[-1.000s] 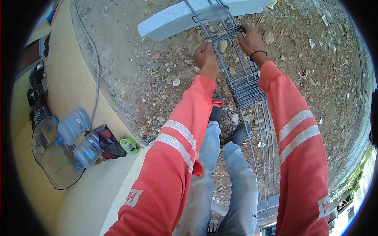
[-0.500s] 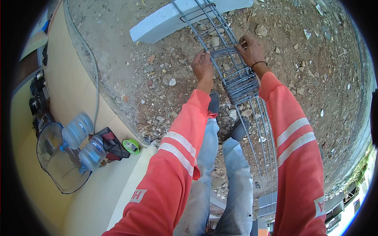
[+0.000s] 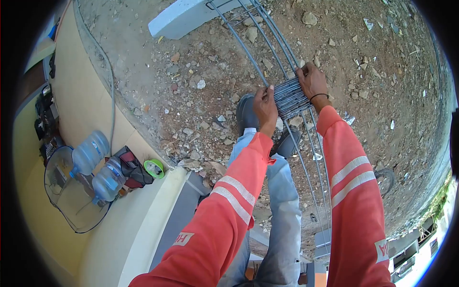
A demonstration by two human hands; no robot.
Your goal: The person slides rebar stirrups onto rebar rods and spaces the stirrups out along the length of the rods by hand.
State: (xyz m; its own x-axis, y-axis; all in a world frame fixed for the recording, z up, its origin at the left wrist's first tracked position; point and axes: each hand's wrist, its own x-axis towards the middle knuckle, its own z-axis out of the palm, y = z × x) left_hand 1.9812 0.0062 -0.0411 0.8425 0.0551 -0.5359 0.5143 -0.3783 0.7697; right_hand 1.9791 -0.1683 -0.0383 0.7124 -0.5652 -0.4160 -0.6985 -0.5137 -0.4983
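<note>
A tight stack of square steel stirrups (image 3: 290, 99) sits around long rebar rods (image 3: 246, 51) that run between my legs and away from me. My left hand (image 3: 266, 110) is closed on the stack's left side, thumb at its far corner. On the right side, my right hand (image 3: 313, 83) grips the same stack with bent fingers, a dark band round its wrist. At the far end of the rods a few single stirrups (image 3: 234, 20) stand apart from the stack.
A pale concrete block (image 3: 179, 21) supports the rods' far end. Stony ground surrounds my shoes (image 3: 246, 117). On a ledge at left are water jugs (image 3: 91, 152), a dark bag (image 3: 135, 170) and a green bowl (image 3: 154, 168). A hose (image 3: 113, 95) runs along the ledge.
Both hands have come toward me along the rods, and the spread stirrups are now pressed into one stack. My left foot has shifted outward and forward.
</note>
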